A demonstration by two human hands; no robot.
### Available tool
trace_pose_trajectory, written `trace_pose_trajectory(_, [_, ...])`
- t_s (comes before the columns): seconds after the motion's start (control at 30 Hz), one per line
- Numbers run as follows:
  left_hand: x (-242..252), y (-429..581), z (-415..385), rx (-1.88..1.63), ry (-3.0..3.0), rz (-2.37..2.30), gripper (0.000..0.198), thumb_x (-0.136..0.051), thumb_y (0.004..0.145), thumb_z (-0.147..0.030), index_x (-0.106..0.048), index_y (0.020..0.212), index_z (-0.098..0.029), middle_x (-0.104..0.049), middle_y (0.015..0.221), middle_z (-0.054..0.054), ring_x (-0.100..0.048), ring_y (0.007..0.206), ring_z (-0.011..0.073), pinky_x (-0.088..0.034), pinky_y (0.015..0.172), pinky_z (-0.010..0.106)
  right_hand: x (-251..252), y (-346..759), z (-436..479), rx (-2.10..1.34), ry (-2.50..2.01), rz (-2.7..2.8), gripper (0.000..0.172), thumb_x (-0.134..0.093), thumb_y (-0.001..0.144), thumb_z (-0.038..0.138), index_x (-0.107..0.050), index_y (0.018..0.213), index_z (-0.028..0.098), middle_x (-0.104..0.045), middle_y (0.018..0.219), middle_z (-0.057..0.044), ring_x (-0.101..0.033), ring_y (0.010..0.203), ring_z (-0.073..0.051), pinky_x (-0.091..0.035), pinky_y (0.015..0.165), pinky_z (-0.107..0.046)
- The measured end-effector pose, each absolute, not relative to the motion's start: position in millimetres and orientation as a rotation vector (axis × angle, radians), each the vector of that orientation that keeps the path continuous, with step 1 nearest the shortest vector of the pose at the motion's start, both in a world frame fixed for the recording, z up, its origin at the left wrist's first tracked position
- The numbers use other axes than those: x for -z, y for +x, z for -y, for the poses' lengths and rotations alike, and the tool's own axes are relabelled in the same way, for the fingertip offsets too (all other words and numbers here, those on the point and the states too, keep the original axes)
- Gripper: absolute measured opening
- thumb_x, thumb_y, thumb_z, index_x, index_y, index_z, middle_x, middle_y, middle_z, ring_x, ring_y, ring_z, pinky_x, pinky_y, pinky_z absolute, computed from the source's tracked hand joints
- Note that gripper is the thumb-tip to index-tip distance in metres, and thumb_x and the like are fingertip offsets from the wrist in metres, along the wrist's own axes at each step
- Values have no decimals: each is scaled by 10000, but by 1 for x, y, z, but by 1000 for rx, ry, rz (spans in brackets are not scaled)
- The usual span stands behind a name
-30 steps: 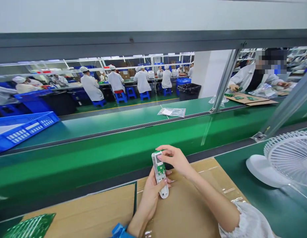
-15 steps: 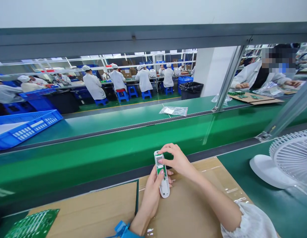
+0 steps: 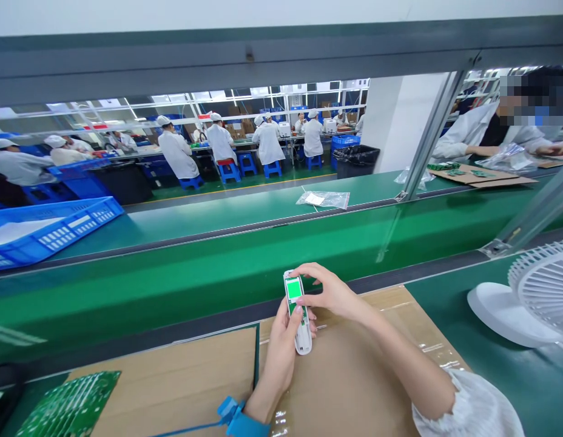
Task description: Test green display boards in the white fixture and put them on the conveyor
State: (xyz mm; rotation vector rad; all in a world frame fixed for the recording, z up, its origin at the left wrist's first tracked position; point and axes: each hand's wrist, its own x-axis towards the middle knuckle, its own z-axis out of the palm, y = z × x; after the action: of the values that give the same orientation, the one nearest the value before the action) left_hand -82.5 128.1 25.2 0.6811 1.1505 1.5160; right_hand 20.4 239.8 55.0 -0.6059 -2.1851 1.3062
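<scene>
A slim white handheld device housing holds a green circuit board, and its small screen glows bright green. My left hand is closed around the lower part of the housing, its thumb lying over the board and its fingertips showing past the right side. From the right, my right hand grips the upper part, with the index finger at the top end and the thumb just below the screen. The exact contact under that thumb is hidden. A blue wrist strap with a cord is around my left wrist.
Cardboard sheets cover the bench under my hands. Green circuit boards lie at lower left, a white fan stands at right. Beyond the green belt are a blue crate, a plastic bag and a co-worker.
The screen has gone from grey to lit green. My right thumb has shifted down off the screen to just beneath it. The view has moved slightly.
</scene>
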Motion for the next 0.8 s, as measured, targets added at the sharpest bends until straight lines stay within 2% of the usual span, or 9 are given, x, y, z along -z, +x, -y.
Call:
trace_pose_trajectory(0.57, [-26,-83,-127,-1521,640,-1138,378,-560,839,-410,-458,1128,-188,-578,764,26,-530,620,121,-446,577,243,-56,18,-238,-1381,-616,2123,395,-664,750,278,-574,1133,320,-532,1237,-4,-526,1044,-177,-421,875,-331])
trace_pose_trajectory(0.8, [-26,-85,-127,-1498,650,-1138,327,-546,845,-418,-489,1082,-199,-580,761,17,-533,627,121,-447,587,247,-53,16,-238,-1390,-642,2122,396,-669,749,278,-571,1128,330,-530,1238,7,-538,1005,-165,-429,831,-313])
